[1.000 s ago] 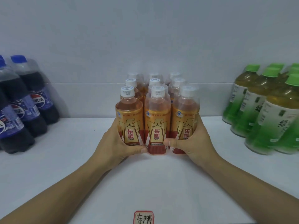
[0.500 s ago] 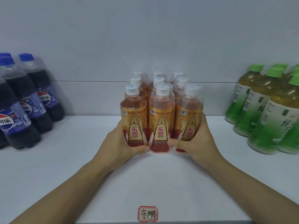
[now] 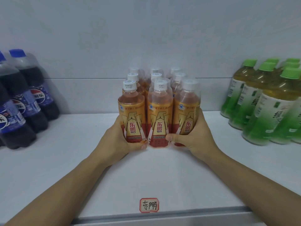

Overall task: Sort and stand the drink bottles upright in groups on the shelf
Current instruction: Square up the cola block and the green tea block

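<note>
Plain pale wall (image 3: 146,30) with a horizontal seam (image 3: 81,78) behind white shelf (image 3: 146,173); even, soft light.

Orange bottles (image 3: 160,111) upright, tightly grouped

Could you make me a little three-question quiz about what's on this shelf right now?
1. True or false: the orange-labelled bottles stand upright in a tight block in the middle of the shelf.
2. Which group stands at the left end? A) green-capped tea bottles B) blue-capped cola bottles C) cartons
3. Fill in: the left hand and right hand each have a grip on a front ____ bottle of the block.

Key:
1. True.
2. B: the blue-capped cola bottles are at the left; the green-capped tea bottles are at the right.
3. Corner.
</note>
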`<state>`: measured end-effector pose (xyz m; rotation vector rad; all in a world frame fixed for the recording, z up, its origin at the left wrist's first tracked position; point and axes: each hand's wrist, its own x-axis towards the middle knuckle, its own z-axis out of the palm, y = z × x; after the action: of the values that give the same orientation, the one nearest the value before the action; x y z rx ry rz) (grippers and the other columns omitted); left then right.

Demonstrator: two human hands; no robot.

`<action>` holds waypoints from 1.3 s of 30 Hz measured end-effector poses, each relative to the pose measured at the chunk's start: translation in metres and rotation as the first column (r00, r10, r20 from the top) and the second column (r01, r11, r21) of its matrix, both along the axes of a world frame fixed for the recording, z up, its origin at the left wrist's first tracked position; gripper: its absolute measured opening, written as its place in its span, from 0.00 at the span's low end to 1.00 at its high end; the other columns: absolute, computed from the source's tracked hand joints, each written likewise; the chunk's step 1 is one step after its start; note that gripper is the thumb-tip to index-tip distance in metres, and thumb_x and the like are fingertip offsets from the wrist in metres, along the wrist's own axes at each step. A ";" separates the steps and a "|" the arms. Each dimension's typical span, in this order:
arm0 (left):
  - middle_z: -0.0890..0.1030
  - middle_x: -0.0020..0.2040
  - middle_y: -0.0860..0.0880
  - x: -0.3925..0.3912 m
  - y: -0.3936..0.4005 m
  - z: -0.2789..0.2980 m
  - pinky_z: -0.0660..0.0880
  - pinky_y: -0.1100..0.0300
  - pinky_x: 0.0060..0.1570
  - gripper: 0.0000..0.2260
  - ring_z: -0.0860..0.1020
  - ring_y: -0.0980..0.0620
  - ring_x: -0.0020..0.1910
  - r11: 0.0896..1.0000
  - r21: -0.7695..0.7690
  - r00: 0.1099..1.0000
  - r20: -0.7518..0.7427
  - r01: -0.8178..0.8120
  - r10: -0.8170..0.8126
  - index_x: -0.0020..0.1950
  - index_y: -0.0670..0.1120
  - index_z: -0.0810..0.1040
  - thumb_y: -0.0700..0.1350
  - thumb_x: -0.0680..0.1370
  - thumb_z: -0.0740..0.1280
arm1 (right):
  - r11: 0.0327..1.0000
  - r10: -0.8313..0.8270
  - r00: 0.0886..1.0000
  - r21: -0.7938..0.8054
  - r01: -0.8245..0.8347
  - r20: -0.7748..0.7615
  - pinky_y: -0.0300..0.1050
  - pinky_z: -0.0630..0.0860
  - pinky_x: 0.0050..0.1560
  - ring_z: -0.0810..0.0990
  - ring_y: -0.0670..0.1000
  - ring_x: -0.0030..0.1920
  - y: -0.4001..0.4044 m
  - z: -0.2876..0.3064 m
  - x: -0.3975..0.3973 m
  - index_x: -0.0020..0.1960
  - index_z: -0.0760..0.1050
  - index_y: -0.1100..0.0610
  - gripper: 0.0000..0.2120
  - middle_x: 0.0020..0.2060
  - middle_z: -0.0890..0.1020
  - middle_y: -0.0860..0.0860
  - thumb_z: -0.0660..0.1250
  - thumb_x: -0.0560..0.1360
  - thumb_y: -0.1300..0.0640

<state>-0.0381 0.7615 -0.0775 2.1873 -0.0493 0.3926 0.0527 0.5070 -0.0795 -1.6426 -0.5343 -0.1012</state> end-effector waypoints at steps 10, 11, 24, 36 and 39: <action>0.79 0.57 0.72 -0.007 -0.005 0.007 0.74 0.68 0.48 0.44 0.79 0.71 0.53 0.998 -0.013 0.998 0.018 -0.064 0.065 0.67 0.64 0.65 0.61 0.57 0.84 | 0.994 -0.070 0.997 -0.082 0.072 0.026 0.57 0.79 0.62 0.82 0.44 0.61 -0.001 0.008 -0.011 0.75 0.58 0.43 0.62 0.61 0.80 0.38 0.87 0.49 0.39; 0.79 0.56 0.72 -0.008 -0.006 0.007 0.74 0.66 0.48 0.44 0.79 0.71 0.53 0.997 -0.010 0.997 0.006 -0.073 0.073 0.67 0.63 0.65 0.61 0.57 0.84 | 0.993 -0.078 0.997 -0.088 0.080 0.023 0.57 0.79 0.63 0.81 0.44 0.61 -0.001 0.009 -0.012 0.75 0.58 0.44 0.62 0.61 0.80 0.38 0.87 0.49 0.40; 0.76 0.70 0.58 -0.089 -0.016 0.049 0.75 0.56 0.59 0.33 0.77 0.56 0.60 0.827 0.562 0.899 -0.370 0.016 0.234 0.73 0.58 0.72 0.70 0.72 0.69 | 0.422 -0.096 0.973 -0.877 0.232 0.211 0.56 0.69 0.70 0.69 0.57 0.71 -0.060 0.031 -0.042 0.81 0.56 0.51 0.41 0.73 0.70 0.55 0.70 0.75 0.40; 0.82 0.63 0.52 0.014 -0.224 0.056 0.75 0.49 0.67 0.10 0.79 0.54 0.62 0.953 -0.255 0.918 -0.313 0.164 -0.242 0.62 0.57 0.78 0.56 0.83 0.63 | 0.605 -0.169 0.805 -0.585 0.541 0.569 0.43 0.75 0.39 0.76 0.42 0.39 -0.243 0.048 -0.038 0.48 0.79 0.50 0.02 0.38 0.79 0.43 0.68 0.78 0.56; 0.81 0.63 0.47 0.061 -0.270 0.050 0.76 0.49 0.62 0.14 0.80 0.48 0.61 0.881 -0.474 0.910 -0.372 -0.018 -0.182 0.63 0.52 0.77 0.58 0.84 0.61 | 0.686 -0.362 0.610 -0.242 0.686 0.705 0.32 0.65 0.37 0.71 0.40 0.38 -0.302 0.050 -0.009 0.50 0.73 0.52 0.03 0.37 0.70 0.41 0.66 0.77 0.57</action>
<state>0.0227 0.4917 -0.0275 1.7333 0.1663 -0.1085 0.0442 0.2048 -0.0296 -2.2559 -0.5367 -1.0879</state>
